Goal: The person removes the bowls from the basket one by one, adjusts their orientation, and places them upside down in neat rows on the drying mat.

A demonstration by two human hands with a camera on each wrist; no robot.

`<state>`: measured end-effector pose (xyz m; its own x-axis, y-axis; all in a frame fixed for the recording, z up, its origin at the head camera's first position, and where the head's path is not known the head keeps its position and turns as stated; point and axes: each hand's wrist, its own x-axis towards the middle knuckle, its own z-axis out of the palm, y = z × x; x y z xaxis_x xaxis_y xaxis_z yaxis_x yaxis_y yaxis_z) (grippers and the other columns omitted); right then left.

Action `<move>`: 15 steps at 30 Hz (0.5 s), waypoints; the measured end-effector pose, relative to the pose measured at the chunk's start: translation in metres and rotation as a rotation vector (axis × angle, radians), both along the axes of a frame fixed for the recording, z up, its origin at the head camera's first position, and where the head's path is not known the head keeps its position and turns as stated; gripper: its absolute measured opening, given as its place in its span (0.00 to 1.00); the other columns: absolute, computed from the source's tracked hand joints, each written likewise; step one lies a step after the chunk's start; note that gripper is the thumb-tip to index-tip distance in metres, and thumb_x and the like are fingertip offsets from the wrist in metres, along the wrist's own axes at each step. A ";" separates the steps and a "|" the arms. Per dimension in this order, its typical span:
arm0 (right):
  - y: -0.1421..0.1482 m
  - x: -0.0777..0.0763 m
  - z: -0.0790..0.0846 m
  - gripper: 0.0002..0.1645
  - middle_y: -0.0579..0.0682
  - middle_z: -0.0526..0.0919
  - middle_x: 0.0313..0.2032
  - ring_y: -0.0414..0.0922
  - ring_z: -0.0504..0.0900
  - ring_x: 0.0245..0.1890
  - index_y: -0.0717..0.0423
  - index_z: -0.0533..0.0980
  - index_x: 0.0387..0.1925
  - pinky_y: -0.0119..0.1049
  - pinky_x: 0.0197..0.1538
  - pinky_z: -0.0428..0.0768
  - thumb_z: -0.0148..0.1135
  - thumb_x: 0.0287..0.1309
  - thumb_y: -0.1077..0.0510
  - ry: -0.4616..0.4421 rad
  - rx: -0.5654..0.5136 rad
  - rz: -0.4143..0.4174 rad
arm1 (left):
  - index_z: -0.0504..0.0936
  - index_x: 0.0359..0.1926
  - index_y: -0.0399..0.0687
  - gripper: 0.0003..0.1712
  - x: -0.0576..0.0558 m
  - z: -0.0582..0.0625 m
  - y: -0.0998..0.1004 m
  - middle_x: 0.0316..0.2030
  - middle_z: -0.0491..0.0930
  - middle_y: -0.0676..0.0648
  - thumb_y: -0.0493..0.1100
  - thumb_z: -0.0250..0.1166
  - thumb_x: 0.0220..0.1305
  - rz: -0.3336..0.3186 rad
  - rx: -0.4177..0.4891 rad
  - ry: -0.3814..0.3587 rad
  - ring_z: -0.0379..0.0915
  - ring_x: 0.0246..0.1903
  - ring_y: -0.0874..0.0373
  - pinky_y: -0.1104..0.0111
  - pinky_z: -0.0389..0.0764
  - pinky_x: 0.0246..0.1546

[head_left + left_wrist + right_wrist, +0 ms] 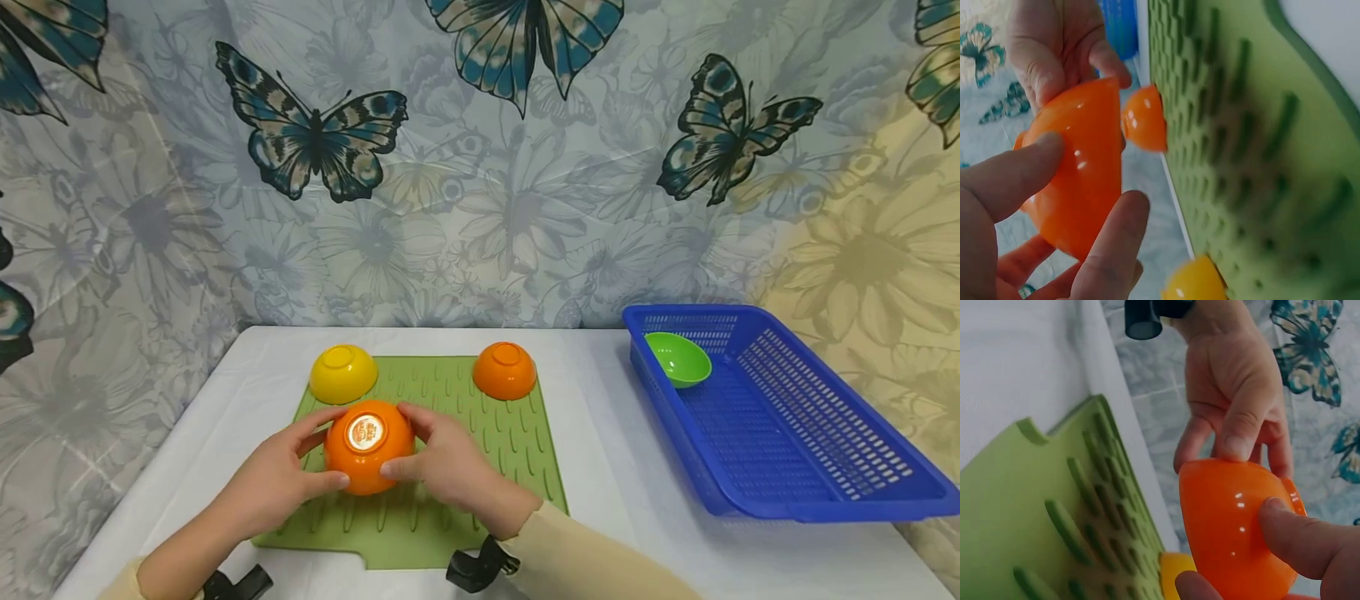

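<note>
Both hands hold an orange bowl [367, 471] upside down over the near part of a green mat with raised ridges [442, 537]. My left hand [281, 475] grips its left side, the thumb [1019, 175] on the outer wall. On the opposite side my right hand [453, 462] grips it with thumb and fingers. In the left wrist view, a gap shows between the bowl's rim and the ridges. Behind it, an upturned yellow bowl [343, 377] sits at the mat's far left corner. A second upturned orange bowl [504, 372] occupies the far right corner.
To the right stands a blue plastic basket [832, 510] with slotted walls. A green bowl [678, 362] leans in its far left corner. White cloth [600, 467] covers the table, and a butterfly-print curtain [517, 217] hangs behind. Black camera mounts [480, 567] are strapped at the wrists.
</note>
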<state>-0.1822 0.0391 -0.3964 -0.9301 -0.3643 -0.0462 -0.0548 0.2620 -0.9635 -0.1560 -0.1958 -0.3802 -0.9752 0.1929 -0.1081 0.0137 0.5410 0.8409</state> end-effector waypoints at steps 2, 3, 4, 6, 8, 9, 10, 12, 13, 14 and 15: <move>-0.012 0.000 -0.004 0.48 0.46 0.75 0.64 0.49 0.68 0.67 0.54 0.68 0.71 0.47 0.67 0.67 0.79 0.47 0.61 -0.021 0.007 -0.003 | 0.64 0.74 0.57 0.53 0.001 -0.003 -0.011 0.72 0.59 0.40 0.49 0.80 0.49 0.005 -0.019 -0.034 0.58 0.68 0.37 0.48 0.76 0.54; -0.018 0.001 -0.005 0.48 0.46 0.75 0.63 0.48 0.69 0.66 0.53 0.69 0.70 0.46 0.66 0.68 0.80 0.47 0.61 -0.029 0.016 -0.005 | 0.63 0.74 0.56 0.53 0.002 -0.005 -0.016 0.73 0.58 0.39 0.50 0.80 0.48 0.008 -0.027 -0.048 0.58 0.68 0.37 0.48 0.76 0.54; -0.023 0.001 -0.006 0.48 0.46 0.76 0.63 0.48 0.70 0.65 0.53 0.70 0.70 0.45 0.65 0.69 0.80 0.46 0.60 -0.037 0.026 -0.006 | 0.62 0.74 0.55 0.54 0.002 -0.006 -0.020 0.73 0.57 0.38 0.49 0.80 0.48 0.009 -0.030 -0.064 0.58 0.68 0.37 0.48 0.76 0.55; -0.032 0.001 -0.008 0.47 0.46 0.77 0.62 0.46 0.72 0.63 0.51 0.71 0.69 0.42 0.63 0.72 0.80 0.46 0.61 -0.053 0.040 -0.010 | 0.62 0.74 0.54 0.54 0.003 -0.010 -0.028 0.74 0.56 0.37 0.48 0.80 0.49 0.014 -0.033 -0.089 0.57 0.68 0.36 0.47 0.76 0.55; -0.040 0.001 -0.011 0.46 0.46 0.78 0.60 0.44 0.75 0.59 0.50 0.72 0.68 0.40 0.58 0.76 0.81 0.45 0.61 -0.072 0.055 -0.021 | 0.61 0.74 0.53 0.54 0.003 -0.014 -0.034 0.74 0.54 0.36 0.47 0.80 0.49 0.014 -0.040 -0.100 0.58 0.68 0.35 0.47 0.75 0.55; -0.044 0.000 -0.013 0.46 0.45 0.78 0.59 0.42 0.76 0.57 0.50 0.73 0.67 0.39 0.57 0.76 0.81 0.44 0.62 -0.080 0.063 -0.029 | 0.61 0.74 0.52 0.54 0.002 -0.017 -0.036 0.74 0.54 0.36 0.47 0.80 0.49 0.015 -0.043 -0.106 0.58 0.68 0.34 0.47 0.75 0.55; -0.047 -0.001 -0.015 0.46 0.44 0.79 0.59 0.41 0.76 0.56 0.50 0.73 0.67 0.38 0.56 0.76 0.81 0.44 0.62 -0.086 0.069 -0.033 | 0.61 0.74 0.52 0.54 0.002 -0.019 -0.039 0.74 0.55 0.36 0.46 0.80 0.49 0.015 -0.047 -0.111 0.57 0.68 0.34 0.46 0.74 0.56; -0.054 -0.002 -0.020 0.46 0.43 0.79 0.58 0.40 0.76 0.55 0.50 0.73 0.67 0.38 0.56 0.76 0.81 0.43 0.62 -0.094 0.083 -0.041 | 0.61 0.74 0.51 0.54 0.001 -0.022 -0.044 0.73 0.55 0.36 0.46 0.80 0.49 0.014 -0.067 -0.115 0.57 0.67 0.32 0.43 0.73 0.56; -0.057 -0.002 -0.022 0.46 0.42 0.79 0.58 0.39 0.76 0.55 0.50 0.73 0.66 0.38 0.57 0.76 0.82 0.43 0.62 -0.097 0.091 -0.045 | 0.61 0.75 0.51 0.54 0.000 -0.024 -0.046 0.73 0.55 0.35 0.47 0.80 0.49 0.014 -0.076 -0.121 0.57 0.67 0.32 0.42 0.72 0.56; -0.060 -0.003 -0.024 0.46 0.42 0.78 0.58 0.39 0.75 0.56 0.50 0.74 0.66 0.39 0.58 0.75 0.82 0.43 0.62 -0.096 0.096 -0.046 | 0.60 0.75 0.51 0.54 0.000 -0.026 -0.048 0.73 0.55 0.35 0.47 0.80 0.50 0.013 -0.082 -0.127 0.57 0.67 0.31 0.41 0.71 0.56; -0.063 -0.003 -0.026 0.46 0.41 0.78 0.59 0.39 0.75 0.58 0.50 0.74 0.66 0.39 0.60 0.73 0.82 0.43 0.62 -0.095 0.104 -0.044 | 0.60 0.75 0.51 0.55 0.000 -0.027 -0.051 0.73 0.55 0.35 0.47 0.80 0.49 0.014 -0.086 -0.134 0.57 0.67 0.31 0.41 0.71 0.57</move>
<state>-0.1852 -0.0237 -0.4220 -0.9348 -0.3119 -0.1701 0.0491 0.3607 -0.9314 -0.1564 -0.2463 -0.4068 -0.9535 0.1637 -0.2531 -0.1037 0.6106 0.7852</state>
